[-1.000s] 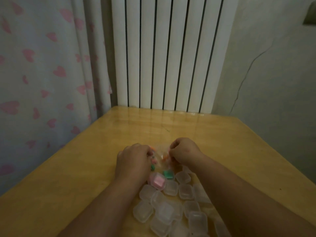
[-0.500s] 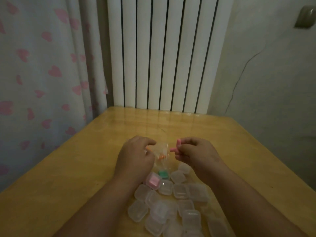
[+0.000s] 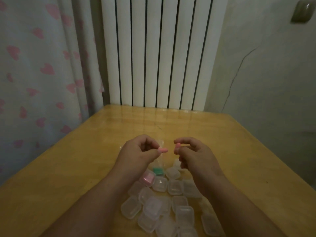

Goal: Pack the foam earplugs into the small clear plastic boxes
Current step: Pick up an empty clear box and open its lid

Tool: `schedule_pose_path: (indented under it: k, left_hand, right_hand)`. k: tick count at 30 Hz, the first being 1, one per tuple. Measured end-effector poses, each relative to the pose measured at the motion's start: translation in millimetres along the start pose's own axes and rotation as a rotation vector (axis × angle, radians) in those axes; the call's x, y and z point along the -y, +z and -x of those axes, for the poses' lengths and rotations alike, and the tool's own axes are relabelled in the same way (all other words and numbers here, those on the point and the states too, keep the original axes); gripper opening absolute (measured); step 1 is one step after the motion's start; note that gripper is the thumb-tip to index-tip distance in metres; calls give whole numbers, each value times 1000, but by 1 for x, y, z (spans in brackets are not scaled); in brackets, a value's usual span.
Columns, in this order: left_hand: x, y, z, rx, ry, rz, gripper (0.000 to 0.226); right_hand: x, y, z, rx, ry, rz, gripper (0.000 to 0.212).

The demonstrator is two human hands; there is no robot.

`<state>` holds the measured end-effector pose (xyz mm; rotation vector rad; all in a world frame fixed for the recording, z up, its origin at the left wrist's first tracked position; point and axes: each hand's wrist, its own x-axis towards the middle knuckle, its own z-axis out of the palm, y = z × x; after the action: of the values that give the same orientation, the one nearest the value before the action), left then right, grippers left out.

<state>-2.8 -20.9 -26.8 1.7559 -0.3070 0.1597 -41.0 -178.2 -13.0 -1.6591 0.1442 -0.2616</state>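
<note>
My left hand (image 3: 136, 154) pinches one pink foam earplug (image 3: 163, 150) between thumb and finger, its tip pointing right. A second pink earplug (image 3: 177, 147) is pinched in the curled fingers of my right hand (image 3: 196, 156). Both hands hover above the wooden table (image 3: 77, 168), a small gap between them. Under them lies a clear plastic bag (image 3: 161, 161), partly hidden. Several small clear plastic boxes (image 3: 176, 187) lie in a heap near me. One box holds pink earplugs (image 3: 147, 178), another holds green ones (image 3: 158, 171).
A white radiator (image 3: 162, 52) stands behind the table's far edge. A heart-patterned curtain (image 3: 39, 74) hangs on the left and a cracked wall (image 3: 265, 74) is on the right.
Both hands rose off the bag and drew apart. My left hand now shows a pink earplug between its fingertips, and the right still pinches its own.
</note>
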Motion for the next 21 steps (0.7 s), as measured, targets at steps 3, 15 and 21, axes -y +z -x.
schedule_pose_path:
  k: [3, 15, 21]
  left_hand:
    - [-3, 0, 1, 8, -32, 119, 20]
    - [1, 2, 3, 152, -96, 262, 28]
    - [0, 2, 3, 137, -97, 284, 32]
  right_hand:
    - [-2, -2, 2, 6, -33, 91, 7]
    - [-5, 5, 5, 129, 40, -99, 14]
    - [-6, 6, 6, 157, 11, -76, 19]
